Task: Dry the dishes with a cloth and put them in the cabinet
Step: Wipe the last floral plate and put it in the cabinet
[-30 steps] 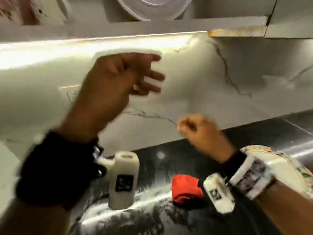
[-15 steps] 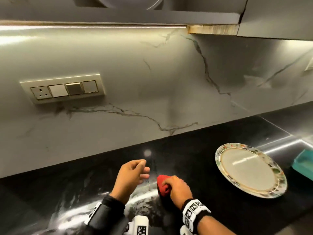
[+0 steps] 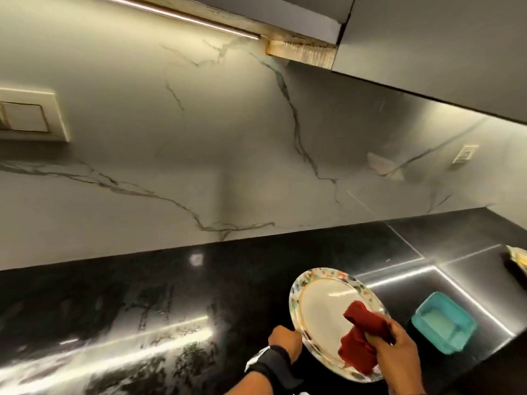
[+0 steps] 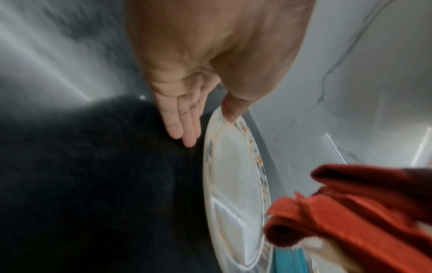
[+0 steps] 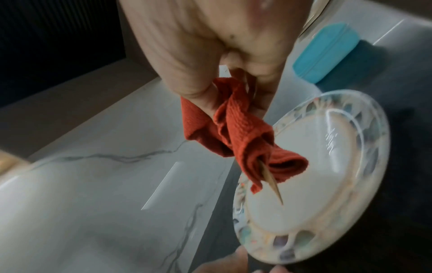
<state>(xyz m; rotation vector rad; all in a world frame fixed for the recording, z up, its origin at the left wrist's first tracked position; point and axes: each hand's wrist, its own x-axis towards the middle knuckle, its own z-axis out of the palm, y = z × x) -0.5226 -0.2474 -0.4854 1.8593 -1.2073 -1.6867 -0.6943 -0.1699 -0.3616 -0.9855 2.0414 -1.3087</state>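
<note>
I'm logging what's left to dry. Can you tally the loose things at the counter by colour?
Red: 1, the cloth, held in the right hand
Patterned white: 1, the plate, held by the left hand
Teal: 1, the container
Total: 3

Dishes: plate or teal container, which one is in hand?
The plate: the left hand holds its patterned rim, tilted off the counter, and the right hand brings the red cloth to it. The teal container sits untouched, right of it.
</note>
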